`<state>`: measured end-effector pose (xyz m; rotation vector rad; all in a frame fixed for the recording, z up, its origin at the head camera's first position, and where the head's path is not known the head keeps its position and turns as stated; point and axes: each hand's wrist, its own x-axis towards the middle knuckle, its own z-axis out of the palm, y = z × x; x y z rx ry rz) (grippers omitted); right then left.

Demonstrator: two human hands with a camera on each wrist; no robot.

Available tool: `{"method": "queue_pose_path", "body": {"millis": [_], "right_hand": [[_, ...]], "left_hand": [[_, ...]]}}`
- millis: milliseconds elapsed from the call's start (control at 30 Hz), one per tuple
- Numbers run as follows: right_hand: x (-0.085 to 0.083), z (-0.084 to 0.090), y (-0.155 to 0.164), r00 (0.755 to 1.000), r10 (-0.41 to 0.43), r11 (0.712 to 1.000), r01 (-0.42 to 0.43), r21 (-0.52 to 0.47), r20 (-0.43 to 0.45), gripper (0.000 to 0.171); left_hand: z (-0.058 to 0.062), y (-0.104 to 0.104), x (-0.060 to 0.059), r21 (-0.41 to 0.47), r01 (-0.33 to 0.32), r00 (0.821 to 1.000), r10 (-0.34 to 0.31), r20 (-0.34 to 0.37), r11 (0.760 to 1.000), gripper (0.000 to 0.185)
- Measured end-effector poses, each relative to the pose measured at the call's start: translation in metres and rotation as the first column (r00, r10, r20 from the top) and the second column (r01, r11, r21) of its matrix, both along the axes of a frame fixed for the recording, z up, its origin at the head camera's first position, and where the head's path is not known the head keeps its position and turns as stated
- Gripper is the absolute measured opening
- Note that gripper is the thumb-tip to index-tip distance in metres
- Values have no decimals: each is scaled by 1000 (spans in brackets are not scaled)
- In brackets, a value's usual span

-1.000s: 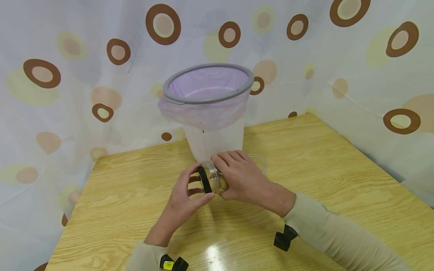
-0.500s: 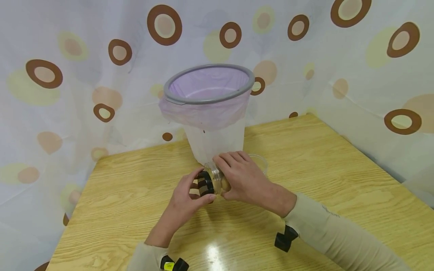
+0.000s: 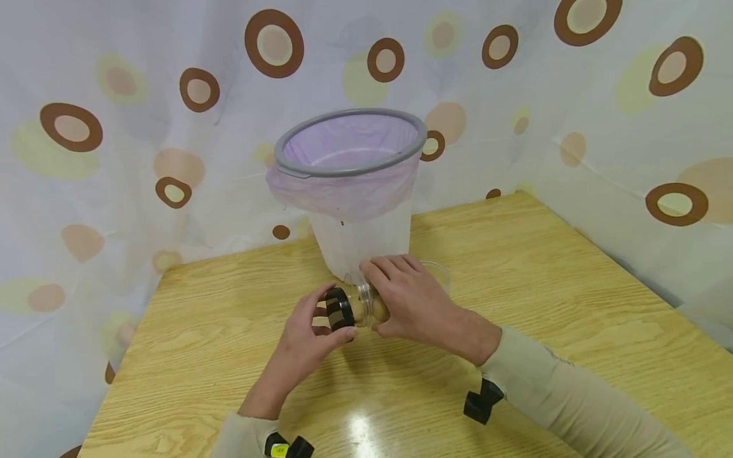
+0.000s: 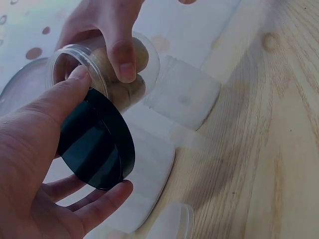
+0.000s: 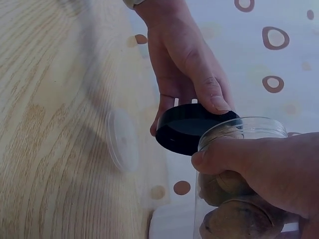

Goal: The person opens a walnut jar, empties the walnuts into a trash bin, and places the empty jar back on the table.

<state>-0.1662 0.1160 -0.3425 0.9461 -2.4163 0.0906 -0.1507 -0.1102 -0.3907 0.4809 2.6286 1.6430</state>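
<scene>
A clear plastic jar (image 3: pixel 366 304) with brown, walnut-like lumps inside lies tilted on its side above the wooden table (image 3: pixel 550 286), mouth to the left. My right hand (image 3: pixel 375 298) grips its body, fingers over the top and thumb beneath. My left hand (image 3: pixel 332 318) pinches the black round lid (image 3: pixel 339 309), which is off the mouth and just left of it. In the left wrist view the lid (image 4: pixel 97 144) hangs below the open jar (image 4: pixel 107 64). The right wrist view shows the lid (image 5: pixel 192 127) beside the jar rim (image 5: pixel 239 124).
A white bin (image 3: pixel 361 235) with a grey rim and purple liner stands right behind the hands. A clear round plastic piece (image 3: pixel 439 272) lies on the table beside the bin, behind my right hand. A patterned curtain (image 3: pixel 114 159) closes in the table's back and sides.
The black lid has come away from the jar's mouth and shifted left in my left hand. The jar stays in my right hand.
</scene>
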Motion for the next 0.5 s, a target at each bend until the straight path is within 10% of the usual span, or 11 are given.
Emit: {"method": "queue_pose_path", "body": {"millis": [500], "right_hand": [[3, 1, 0, 1000, 13, 1000, -13, -15, 7, 87]], "left_hand": [[-1, 5, 1, 15, 41, 999, -41, 19, 999, 78]]}}
